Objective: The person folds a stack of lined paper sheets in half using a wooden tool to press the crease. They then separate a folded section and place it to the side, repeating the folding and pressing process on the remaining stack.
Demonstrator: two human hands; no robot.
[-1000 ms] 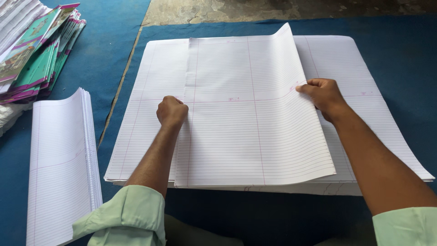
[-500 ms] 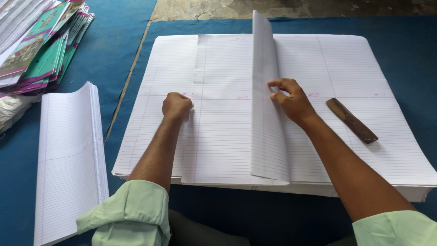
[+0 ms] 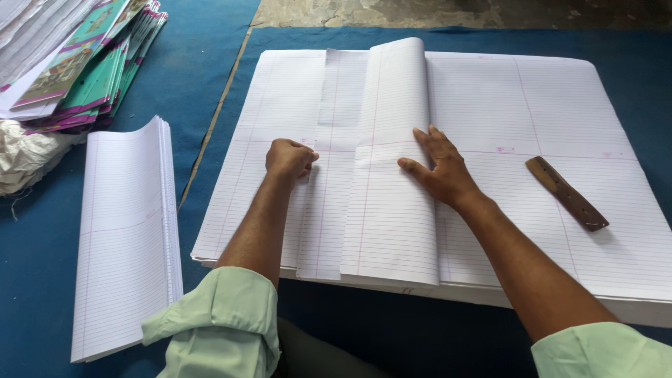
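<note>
— What does the head camera show under the hands?

— A big stack of white ruled paper sheets [image 3: 490, 112] lying on a blue mat [image 3: 203, 77]. On its left half, a folded bundle of ruled sheets [image 3: 388, 210] runs from the stack's far edge to its near edge, the fold rounded along the bundle's right side

— And the hands?

— The right hand [image 3: 439, 166] lies flat with fingers spread, released, palm pressing the bundle's folded edge about midway down. The left hand [image 3: 288, 158] is clenched into a loose fist, knuckles resting on the sheets just left of the bundle; whether it pinches a sheet I cannot tell

— Anything else around?

— A dark brown wooden stick [image 3: 567, 194] lies on the stack's right half, well apart from the right hand. On the mat beside the stack's left edge sits a separate pile of folded ruled sheets [image 3: 126, 238]. Toward the mat's far left corner are teal and pink printed booklet covers [image 3: 84, 70], with crumpled white cloth [image 3: 31, 157] just in front of them
</note>
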